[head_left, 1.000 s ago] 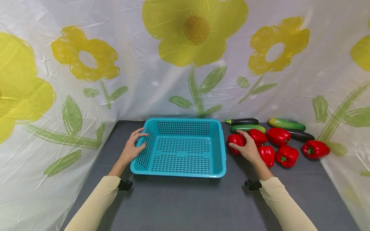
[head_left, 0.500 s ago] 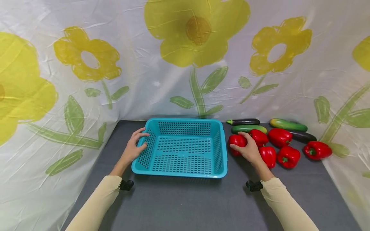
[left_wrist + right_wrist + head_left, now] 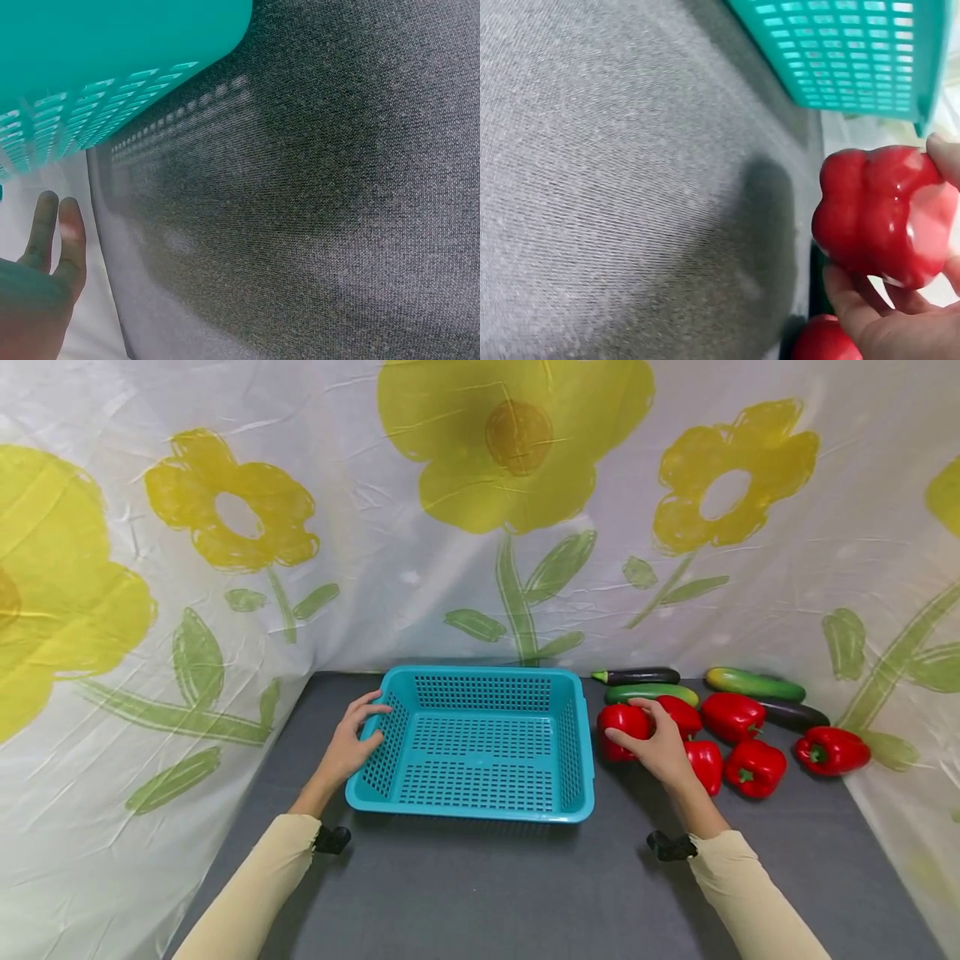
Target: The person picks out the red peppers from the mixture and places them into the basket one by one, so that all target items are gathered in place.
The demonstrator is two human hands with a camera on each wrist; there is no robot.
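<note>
A red bell pepper (image 3: pixel 624 732) is held between the thumb and fingers of my right hand (image 3: pixel 665 747), just right of the blue basket (image 3: pixel 471 811). In the right wrist view this pepper (image 3: pixel 881 214) shows its lobed end, with fingers under it and the thumb at its upper right. My left hand (image 3: pixel 351 745) is at the basket's left rim, fingers spread and gently bent, index finger and thumb reaching over the edge. Two straight fingers (image 3: pixel 69 225) of it appear below the perforated wall in the left wrist view.
Several more red bell peppers (image 3: pixel 755 768) lie to the right. Behind them are a green cucumber (image 3: pixel 652 694), a small dark eggplant (image 3: pixel 637 676), another green-yellow cucumber (image 3: pixel 753 683) and a second dark eggplant (image 3: pixel 795 715). A flowered white curtain (image 3: pixel 360 610) surrounds the grey table (image 3: pixel 480 893).
The right hand and the bell pepper it grips have shifted slightly up. The whole head view has drifted a little to the right. The left hand keeps its place at the rim.
</note>
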